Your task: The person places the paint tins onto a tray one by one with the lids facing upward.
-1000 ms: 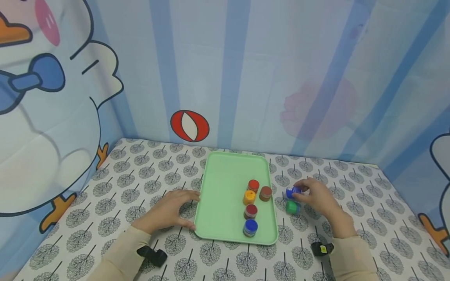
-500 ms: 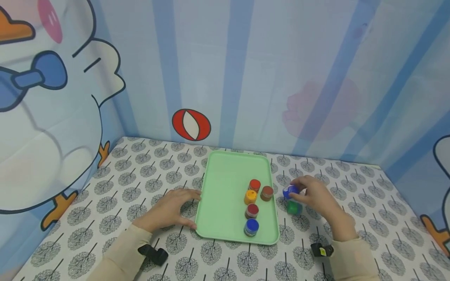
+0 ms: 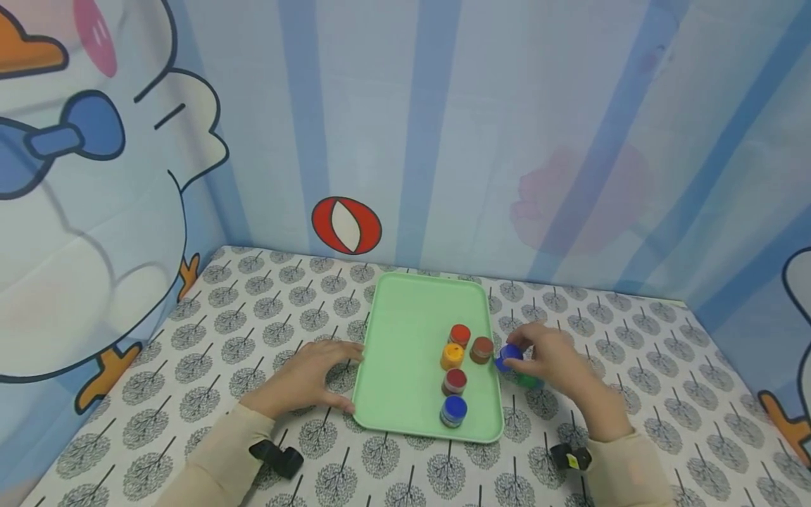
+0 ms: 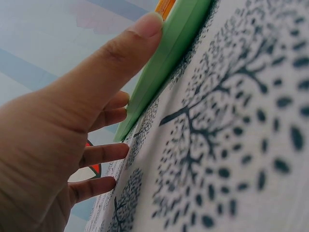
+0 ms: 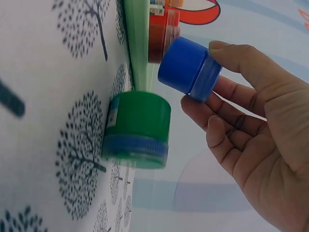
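Note:
My right hand (image 3: pixel 550 355) pinches a small blue paint jar (image 5: pixel 186 67) between thumb and fingertips, tilted, right at the tray's right rim. Below it on the cloth lies a green paint jar (image 5: pixel 137 128), partly covered by the hand in the head view. At the left edge of the green tray (image 3: pixel 405 310), my left hand (image 3: pixel 310 380) rests with thumb and fingers spread against the rim. Inside the tray stand a red jar (image 3: pixel 460 334), an orange jar (image 3: pixel 452 356), a brown jar (image 3: pixel 482 349), a dark red jar (image 3: pixel 454 382) and another blue jar (image 3: pixel 453 410).
A cloth (image 3: pixel 253 338) printed with grey trees covers the table. Behind it hangs a blue striped curtain (image 3: pixel 443 141) with cartoon figures. The jars in the tray stand along its right side.
The right hand has lifted the blue jar off the cloth and carried it left to the tray's right rim. The left hand stays at the tray's left edge.

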A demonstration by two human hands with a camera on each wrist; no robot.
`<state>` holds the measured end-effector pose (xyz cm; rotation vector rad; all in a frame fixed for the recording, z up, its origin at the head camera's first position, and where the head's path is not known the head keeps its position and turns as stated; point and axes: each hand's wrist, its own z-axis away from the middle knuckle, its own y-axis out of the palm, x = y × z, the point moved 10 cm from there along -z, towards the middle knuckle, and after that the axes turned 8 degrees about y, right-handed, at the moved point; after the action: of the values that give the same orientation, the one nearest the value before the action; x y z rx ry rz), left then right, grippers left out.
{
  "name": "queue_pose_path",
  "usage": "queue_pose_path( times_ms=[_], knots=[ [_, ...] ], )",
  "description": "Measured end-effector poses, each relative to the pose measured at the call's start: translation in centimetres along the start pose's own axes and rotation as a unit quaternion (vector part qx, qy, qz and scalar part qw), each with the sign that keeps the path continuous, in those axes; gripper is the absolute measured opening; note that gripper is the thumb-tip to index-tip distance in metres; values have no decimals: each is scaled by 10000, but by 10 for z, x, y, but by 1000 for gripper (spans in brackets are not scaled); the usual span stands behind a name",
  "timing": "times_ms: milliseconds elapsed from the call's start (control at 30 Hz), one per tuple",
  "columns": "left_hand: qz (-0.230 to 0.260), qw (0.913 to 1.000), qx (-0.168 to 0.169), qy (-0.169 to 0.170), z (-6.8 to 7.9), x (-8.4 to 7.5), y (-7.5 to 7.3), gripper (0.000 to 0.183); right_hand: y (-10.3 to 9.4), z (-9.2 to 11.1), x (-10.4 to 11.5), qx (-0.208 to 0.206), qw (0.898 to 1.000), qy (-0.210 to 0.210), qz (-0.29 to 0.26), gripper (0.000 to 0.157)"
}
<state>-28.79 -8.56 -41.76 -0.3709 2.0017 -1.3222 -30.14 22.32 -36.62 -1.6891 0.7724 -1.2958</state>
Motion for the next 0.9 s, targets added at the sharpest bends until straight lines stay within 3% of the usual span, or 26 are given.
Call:
queue_pose_path(
  times_ms=[333, 567, 900],
  knots=[
    [-46, 10000, 23, 1, 0, 0, 0, 82, 14, 0, 11, 177, 9996, -235, 36, 26],
    [-61, 10000, 19, 25, -1, -1, 0, 82, 23, -2, 18, 316, 9993, -169, -91, 28],
    [-85, 10000, 22, 15, -1, 1, 1, 83, 36, -2, 29, 418, 9982, -295, 313, 28]
  ],
)
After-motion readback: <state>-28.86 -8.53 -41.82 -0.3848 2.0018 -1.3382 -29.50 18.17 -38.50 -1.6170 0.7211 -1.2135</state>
